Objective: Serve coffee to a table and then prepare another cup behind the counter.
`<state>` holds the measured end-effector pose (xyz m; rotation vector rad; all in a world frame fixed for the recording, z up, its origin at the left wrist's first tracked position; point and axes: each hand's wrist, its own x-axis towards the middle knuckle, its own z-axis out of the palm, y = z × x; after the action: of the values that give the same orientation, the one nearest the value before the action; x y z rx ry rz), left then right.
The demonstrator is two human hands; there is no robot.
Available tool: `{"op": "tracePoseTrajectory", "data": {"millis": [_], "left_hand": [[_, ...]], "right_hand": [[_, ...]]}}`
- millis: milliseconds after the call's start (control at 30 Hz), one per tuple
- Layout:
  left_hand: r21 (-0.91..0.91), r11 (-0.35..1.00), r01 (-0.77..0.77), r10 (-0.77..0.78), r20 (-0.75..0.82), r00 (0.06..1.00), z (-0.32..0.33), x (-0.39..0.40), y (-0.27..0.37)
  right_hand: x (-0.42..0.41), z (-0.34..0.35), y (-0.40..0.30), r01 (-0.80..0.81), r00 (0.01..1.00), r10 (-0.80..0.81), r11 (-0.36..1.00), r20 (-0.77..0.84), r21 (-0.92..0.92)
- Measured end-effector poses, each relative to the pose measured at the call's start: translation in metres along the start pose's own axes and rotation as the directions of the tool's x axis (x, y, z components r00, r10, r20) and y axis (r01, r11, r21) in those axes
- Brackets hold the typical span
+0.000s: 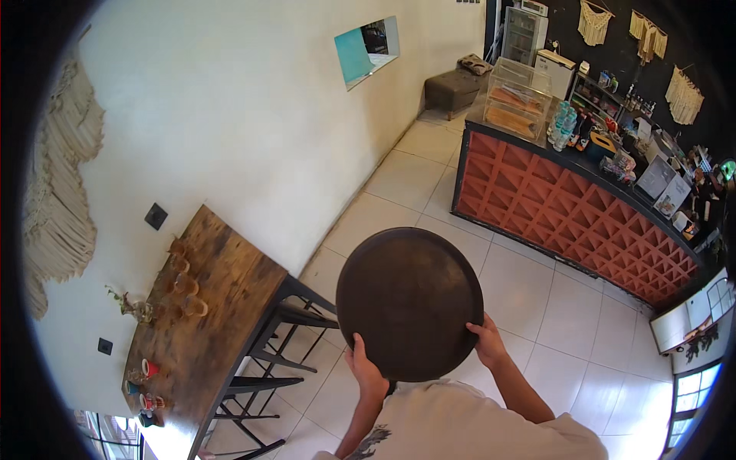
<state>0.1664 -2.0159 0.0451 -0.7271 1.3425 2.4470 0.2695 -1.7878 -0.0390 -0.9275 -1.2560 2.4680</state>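
Note:
A round dark serving tray point(411, 299) with a raised rim is held out level in front of my chest, its upper face bare. My left hand point(369, 368) grips its near left rim, thumb resting on top. On the right rim, my right hand point(489, 344) holds on with the thumb over the edge. The fingers of both hands are partly hidden beneath the tray. To the left stands a high wooden table point(236, 270), with several glass cups point(187, 283) in a row and a glass vase point(141, 311) with a plant sprig near the wall.
More small cups point(150, 368) stand farther along the table. Black metal stools point(264, 382) jut from its side. Ahead right is a counter point(552, 195) with a red patterned front, bearing a clear display case point(517, 103) and bottles point(562, 125). An upholstered bench point(451, 89) stands by the wall.

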Motion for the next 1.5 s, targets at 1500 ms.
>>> {"op": "tracePoseTrajectory", "data": {"millis": [1500], "left_hand": [[0.741,0.609,-0.283,-0.381,0.586,0.716,0.657,0.689,0.037]], "right_hand": [[0.841,0.087,-0.402,0.072,0.994,-0.105,0.733,0.009,0.676]]}}
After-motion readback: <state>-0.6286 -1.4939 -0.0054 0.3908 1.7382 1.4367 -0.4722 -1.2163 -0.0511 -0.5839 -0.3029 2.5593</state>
